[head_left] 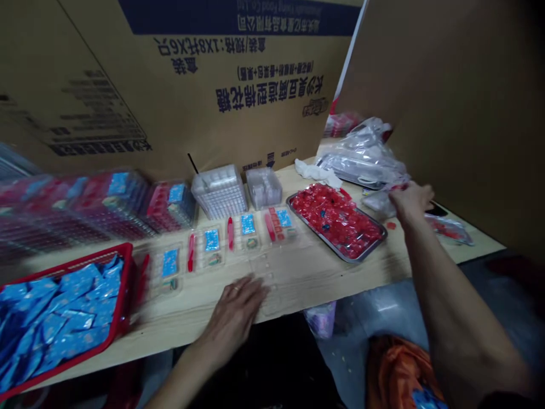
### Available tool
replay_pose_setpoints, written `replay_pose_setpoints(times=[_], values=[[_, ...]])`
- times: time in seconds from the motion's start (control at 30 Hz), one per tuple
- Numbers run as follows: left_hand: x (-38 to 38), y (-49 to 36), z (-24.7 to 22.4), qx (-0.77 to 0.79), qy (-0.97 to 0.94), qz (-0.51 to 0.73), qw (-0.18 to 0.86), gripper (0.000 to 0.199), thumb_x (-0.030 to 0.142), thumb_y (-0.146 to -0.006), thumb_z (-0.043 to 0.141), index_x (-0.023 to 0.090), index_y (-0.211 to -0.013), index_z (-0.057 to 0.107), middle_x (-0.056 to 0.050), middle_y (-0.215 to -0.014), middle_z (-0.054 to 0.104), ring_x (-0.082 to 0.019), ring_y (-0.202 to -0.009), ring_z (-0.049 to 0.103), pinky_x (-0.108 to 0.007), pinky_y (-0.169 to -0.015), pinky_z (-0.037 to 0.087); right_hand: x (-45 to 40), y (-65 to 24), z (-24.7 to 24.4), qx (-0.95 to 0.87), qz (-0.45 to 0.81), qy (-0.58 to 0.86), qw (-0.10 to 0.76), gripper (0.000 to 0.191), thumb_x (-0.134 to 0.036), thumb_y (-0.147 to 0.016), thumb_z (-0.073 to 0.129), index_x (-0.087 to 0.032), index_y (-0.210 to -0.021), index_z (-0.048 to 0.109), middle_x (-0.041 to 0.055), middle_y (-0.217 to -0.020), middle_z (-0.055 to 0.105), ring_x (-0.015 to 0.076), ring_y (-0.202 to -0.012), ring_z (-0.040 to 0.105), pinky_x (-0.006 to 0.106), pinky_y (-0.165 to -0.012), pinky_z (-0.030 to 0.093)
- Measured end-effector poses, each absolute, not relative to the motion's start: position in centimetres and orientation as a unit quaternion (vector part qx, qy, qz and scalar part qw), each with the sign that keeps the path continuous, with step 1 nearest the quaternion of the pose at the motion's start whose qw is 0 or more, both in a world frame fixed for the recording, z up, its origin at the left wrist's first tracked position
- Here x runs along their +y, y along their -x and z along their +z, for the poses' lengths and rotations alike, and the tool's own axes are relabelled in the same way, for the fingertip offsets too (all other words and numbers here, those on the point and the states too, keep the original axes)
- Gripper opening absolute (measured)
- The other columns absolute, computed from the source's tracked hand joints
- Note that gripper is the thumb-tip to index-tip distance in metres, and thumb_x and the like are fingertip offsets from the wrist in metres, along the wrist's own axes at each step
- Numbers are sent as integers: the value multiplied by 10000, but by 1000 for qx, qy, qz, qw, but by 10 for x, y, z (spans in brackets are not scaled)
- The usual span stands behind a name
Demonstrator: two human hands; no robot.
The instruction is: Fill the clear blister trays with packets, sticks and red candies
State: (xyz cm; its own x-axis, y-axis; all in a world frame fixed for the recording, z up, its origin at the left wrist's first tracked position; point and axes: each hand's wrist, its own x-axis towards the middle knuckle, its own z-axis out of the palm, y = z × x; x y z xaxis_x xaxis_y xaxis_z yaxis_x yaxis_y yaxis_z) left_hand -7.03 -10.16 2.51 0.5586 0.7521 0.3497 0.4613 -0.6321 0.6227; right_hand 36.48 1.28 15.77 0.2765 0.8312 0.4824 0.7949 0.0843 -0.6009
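A big brown cardboard box side (213, 96) stands up behind a long wooden table (340, 278), and another brown cardboard sheet (451, 102) stands at the right end. At the left end of the table are blurry stacks of filled plastic trays (72, 199). In front of them is a red basket (128, 284) full of blue packets (55, 312). A metal tray (317, 227) holds lots of little red wrapped pieces (336, 218). Past it lies a puffy heap of clear plastic bags (361, 156) with a white cloth (317, 173) beside it. Two clear plastic bins (219, 190) stand near the back. A row of clear trays (213, 244) holds blue packets and small red sticks. The left hand (234, 312) lies open and flat, with its fingers spread, on the last clear tray (266, 284) in the row, near the front edge of the table. The right hand (411, 201) is at a small clear bag (378, 201) past the metal tray, with its fingers bent down, but I cannot tell if it is holding the bag.
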Motion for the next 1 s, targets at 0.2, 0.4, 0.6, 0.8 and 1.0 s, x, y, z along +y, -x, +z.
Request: replay_pose_setpoints(times=[0.2, 0.4, 0.6, 0.8, 1.0], values=[[-89, 31, 50, 425, -487, 435, 627, 338, 434, -899, 627, 228, -1154, 711, -72, -997, 757, -184, -813, 705, -270, -687, 550, -48, -188, 98, -777, 109, 555, 278, 143, -71, -780, 542, -182, -867, 565, 62, -938, 619, 201, -909, 574, 343, -826, 423], [-76, 38, 55, 410, -277, 462, 736, 346, 356, -604, 909, 156, -841, 755, -45, -867, 757, -105, -701, 664, -195, -673, 535, -84, -101, 61, -775, 151, 544, 284, 124, -89, -828, 460, -195, -892, 469, 60, -926, 580, 220, -898, 557, 359, -792, 404], [-71, 70, 40, 418, -242, 459, 746, 368, 322, -563, 930, 153, -841, 758, -39, -802, 752, -101, -663, 668, -183, -644, 522, -85, -121, 55, -782, 236, 486, 309, 215, -143, -898, 499, -181, -1107, 527, 84, -1047, 604, 201, -940, 578, 348, -836, 489], [-46, 77, 17, 488, -517, 477, 517, 236, 323, -780, 739, 202, -981, 761, -39, -863, 762, -189, -807, 701, -297, -785, 541, -117, -115, 21, -789, 115, 580, 167, 441, 21, -831, 412, -95, -1218, 587, 172, -1211, 619, 275, -1129, 548, 447, -973, 476], [-28, 47, 7, 464, -712, 399, 345, 133, 237, -874, 627, 249, -869, 760, -33, -875, 762, -205, -829, 700, -307, -790, 519, -125, -102, 14, -785, 95, 595, 146, 488, -10, -823, 441, -87, -1293, 550, 186, -1251, 617, 297, -1158, 543, 473, -973, 485]])
